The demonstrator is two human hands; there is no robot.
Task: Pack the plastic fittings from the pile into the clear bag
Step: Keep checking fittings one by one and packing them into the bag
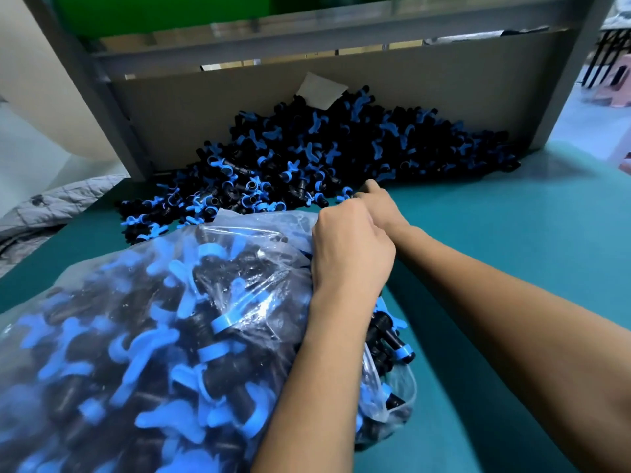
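Observation:
A large pile of black and blue plastic fittings [324, 148] lies on the green table against a grey back panel. In front, a clear bag [143, 336] bulges with the same fittings and lies on its side, with its mouth towards the right. My left hand [348, 254] grips the bag's plastic at the top of its mouth. Just beyond it, my right hand [377, 203] reaches the near edge of the pile, its fingertips curled around a fitting [346, 193]. The left hand partly hides the right one. A few fittings [392, 339] poke out of the bag's mouth.
The green table top [512, 233] stretches to the right of the hands. A grey panel [239, 97] and metal frame close off the back. A scrap of white paper [321, 90] sits atop the pile. Grey quilted fabric [51, 203] lies off the table's left edge.

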